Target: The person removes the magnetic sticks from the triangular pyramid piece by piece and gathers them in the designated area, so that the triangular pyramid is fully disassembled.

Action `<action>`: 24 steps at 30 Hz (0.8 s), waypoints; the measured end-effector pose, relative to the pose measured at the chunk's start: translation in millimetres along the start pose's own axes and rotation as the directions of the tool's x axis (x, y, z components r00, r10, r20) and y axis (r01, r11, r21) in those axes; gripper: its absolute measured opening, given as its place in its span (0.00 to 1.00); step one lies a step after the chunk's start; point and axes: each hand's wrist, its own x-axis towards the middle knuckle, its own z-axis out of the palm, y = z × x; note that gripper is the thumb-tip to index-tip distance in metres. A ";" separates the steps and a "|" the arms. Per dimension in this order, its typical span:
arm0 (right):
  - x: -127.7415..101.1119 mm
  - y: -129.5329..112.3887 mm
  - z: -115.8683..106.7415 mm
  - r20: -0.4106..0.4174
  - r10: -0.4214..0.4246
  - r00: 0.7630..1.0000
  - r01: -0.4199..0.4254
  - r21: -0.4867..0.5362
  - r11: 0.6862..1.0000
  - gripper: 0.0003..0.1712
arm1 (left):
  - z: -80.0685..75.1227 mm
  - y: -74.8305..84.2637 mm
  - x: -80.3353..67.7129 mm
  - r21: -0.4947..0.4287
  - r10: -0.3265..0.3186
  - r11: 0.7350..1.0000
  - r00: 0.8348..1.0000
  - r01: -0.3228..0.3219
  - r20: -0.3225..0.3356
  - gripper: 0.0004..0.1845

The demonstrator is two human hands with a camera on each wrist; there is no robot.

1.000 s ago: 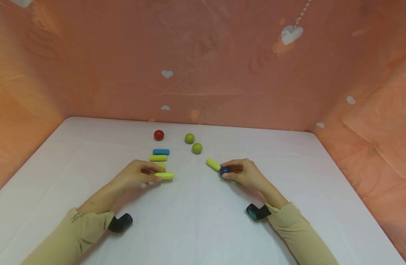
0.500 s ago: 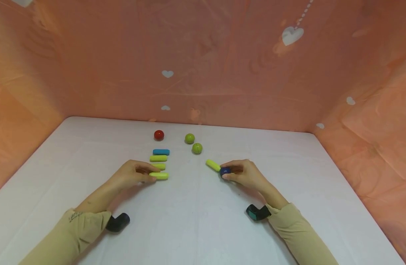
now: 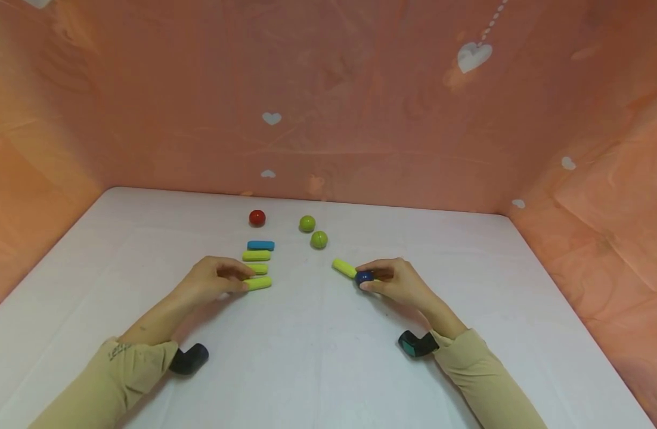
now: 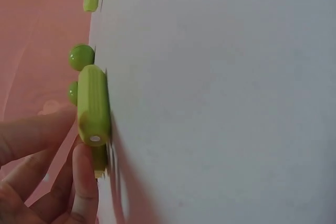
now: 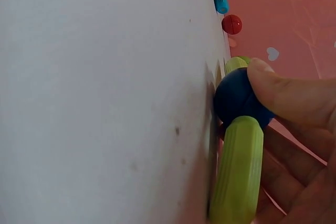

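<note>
My right hand [image 3: 402,281] pinches a dark blue ball [image 3: 364,278] between thumb and fingers. One yellow-green ridged stick [image 3: 344,268] extends from the ball's far side. In the right wrist view, a second yellow-green stick [image 5: 237,174] joins it on the near side, beneath the palm. My left hand [image 3: 211,280] is at the near end of a row of sticks, beside a loose yellow-green stick [image 3: 259,283] that lies slightly slanted. The left wrist view shows that stick's holed end [image 4: 95,139] uncovered, with thumb and finger spread close by it.
Behind that stick lie two more yellow-green sticks [image 3: 256,255] and a blue stick [image 3: 261,245]. Farther back are a red ball [image 3: 257,218] and two green balls [image 3: 319,239]. An orange cloth [image 3: 328,107] rises behind the white table [image 3: 318,363].
My left hand has moved left, first carrying the yellow-green stick, then loosening from it; the stick now lies a little slanted. My right hand has barely moved.
</note>
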 end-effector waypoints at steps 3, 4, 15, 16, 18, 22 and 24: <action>-0.1 0.3 0.1 0.001 0.002 1.000 -0.002 0.002 1.000 0.18 | -0.3 2.8 1.5 -0.021 0.012 1.000 1.000 -0.012 -0.003 0.16; -0.2 0.5 0.0 0.002 0.004 1.000 -0.004 0.005 1.000 0.18 | 0.2 4.4 2.1 -0.028 0.022 0.999 1.000 -0.022 -0.005 0.16; -3.0 3.5 -1.8 0.087 -0.033 0.996 0.029 0.053 0.998 0.17 | 25.2 29.3 18.6 -0.082 0.142 0.987 0.989 -0.139 0.032 0.14; -3.2 3.8 -1.9 0.096 -0.046 0.994 0.041 0.055 0.998 0.17 | 28.6 31.8 20.7 -0.088 0.142 0.987 0.989 -0.138 0.040 0.14; -3.4 4.5 -2.1 0.107 -0.068 0.992 0.062 0.060 0.996 0.17 | 35.3 36.6 25.3 -0.109 0.129 0.987 0.990 -0.122 0.062 0.15; -3.6 5.4 -2.1 0.112 -0.085 0.990 0.078 0.064 0.995 0.17 | 48.3 45.8 34.3 -0.164 0.098 0.983 0.989 -0.079 0.111 0.15; -3.5 5.7 -2.1 0.112 -0.088 0.990 0.082 0.064 0.995 0.17 | 54.8 49.4 38.8 -0.179 0.077 0.982 0.988 -0.053 0.131 0.16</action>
